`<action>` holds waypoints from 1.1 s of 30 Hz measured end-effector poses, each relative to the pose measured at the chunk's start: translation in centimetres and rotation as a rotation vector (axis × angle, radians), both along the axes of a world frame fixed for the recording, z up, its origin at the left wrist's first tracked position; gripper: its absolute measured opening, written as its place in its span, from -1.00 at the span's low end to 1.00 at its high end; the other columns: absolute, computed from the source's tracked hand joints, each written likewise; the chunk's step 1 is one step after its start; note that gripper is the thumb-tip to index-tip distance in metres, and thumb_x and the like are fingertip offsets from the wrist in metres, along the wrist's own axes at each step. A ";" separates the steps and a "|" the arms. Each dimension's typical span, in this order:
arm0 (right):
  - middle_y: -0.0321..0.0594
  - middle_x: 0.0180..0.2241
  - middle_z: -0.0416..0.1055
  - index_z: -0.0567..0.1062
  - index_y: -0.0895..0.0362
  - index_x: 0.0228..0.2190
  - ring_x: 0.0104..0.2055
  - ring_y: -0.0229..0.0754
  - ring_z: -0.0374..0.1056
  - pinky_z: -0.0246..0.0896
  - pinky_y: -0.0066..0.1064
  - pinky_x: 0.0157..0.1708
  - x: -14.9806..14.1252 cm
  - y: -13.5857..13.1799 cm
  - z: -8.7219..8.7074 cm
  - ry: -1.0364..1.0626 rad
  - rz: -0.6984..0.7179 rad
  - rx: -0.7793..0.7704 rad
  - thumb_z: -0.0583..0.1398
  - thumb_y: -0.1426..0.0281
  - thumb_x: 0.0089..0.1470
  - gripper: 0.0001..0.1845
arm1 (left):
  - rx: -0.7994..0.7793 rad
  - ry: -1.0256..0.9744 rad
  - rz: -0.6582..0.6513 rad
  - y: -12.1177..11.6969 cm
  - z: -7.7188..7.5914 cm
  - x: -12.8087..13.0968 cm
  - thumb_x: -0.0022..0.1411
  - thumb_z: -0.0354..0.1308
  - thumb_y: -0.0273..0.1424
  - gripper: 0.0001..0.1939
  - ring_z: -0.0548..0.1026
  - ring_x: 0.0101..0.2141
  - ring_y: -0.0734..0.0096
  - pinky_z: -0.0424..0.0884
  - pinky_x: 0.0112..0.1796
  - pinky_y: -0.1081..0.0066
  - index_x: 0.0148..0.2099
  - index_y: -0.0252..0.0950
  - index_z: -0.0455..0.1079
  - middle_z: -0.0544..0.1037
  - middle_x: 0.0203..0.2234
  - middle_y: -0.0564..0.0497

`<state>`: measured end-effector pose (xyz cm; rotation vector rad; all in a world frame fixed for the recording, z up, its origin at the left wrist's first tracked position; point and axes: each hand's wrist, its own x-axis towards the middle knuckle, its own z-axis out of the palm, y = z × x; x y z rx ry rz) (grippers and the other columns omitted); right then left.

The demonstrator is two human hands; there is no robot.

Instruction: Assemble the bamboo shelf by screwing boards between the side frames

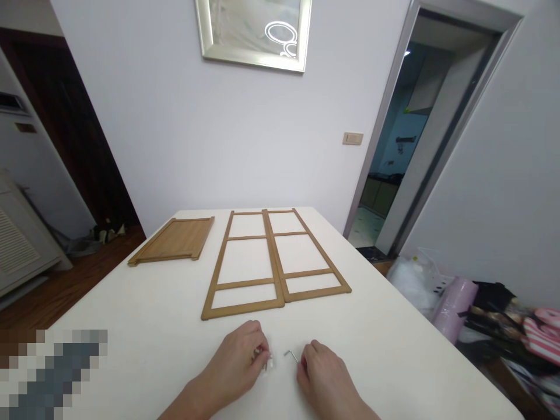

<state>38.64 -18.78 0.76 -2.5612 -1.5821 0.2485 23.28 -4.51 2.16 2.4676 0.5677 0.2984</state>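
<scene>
Near the front of the white table, my left hand (243, 358) is closed in a pinch on a small clear plastic bag (270, 364). Small metal pieces show at its fingertips, too small to name surely. To the right, my right hand (324, 378) grips a thin L-shaped hex key (291, 354), its bent end pointing left toward the bag. Beyond both hands lie two wooden frames (245, 307) side by side, flat, with crossbars. Their long inner edges touch. Neither hand touches the frames.
Slatted wooden panels (184, 239) lie stacked at the table's far left. The white table (144, 326) reaches the wall, where a mirror (254, 63) hangs. Right of the table are a pink roll (455, 306) and plastic bags (411, 286). A doorway opens at right.
</scene>
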 end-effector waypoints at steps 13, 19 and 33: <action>-0.19 -0.39 0.49 0.39 0.10 -0.44 -0.36 -0.16 0.42 0.13 -0.42 -0.40 0.6 -0.8 0.2 0.074 0.001 0.099 0.08 0.39 0.21 -0.81 | 0.013 0.142 0.092 1.0 0.6 -0.9 0.17 0.07 -0.41 -0.85 0.46 -0.23 0.30 0.26 -0.19 0.36 -0.23 -0.21 0.44 0.51 -0.31 0.02; -0.21 -0.39 0.47 0.36 0.07 -0.40 -0.39 -0.15 0.40 0.13 -0.39 -0.43 4.4 -0.7 0.3 0.062 0.046 0.250 0.07 0.35 0.19 -0.87 | -0.021 0.097 0.099 1.3 -0.9 -3.1 0.09 0.22 -0.31 -0.73 0.45 -0.10 0.24 0.32 -0.05 0.31 -0.10 -0.14 0.45 0.48 -0.14 0.01; -0.07 -0.16 0.42 0.49 0.12 -0.19 -0.08 -0.04 0.29 0.22 -0.15 -0.03 15.3 5.3 -0.8 0.104 0.269 0.518 -0.01 0.39 0.25 -0.72 | 0.113 -0.157 0.190 9.8 -4.9 -1.8 0.28 0.00 -0.43 -0.70 0.45 -0.11 0.24 0.36 -0.01 0.22 -0.02 -0.23 0.49 0.49 -0.17 -0.11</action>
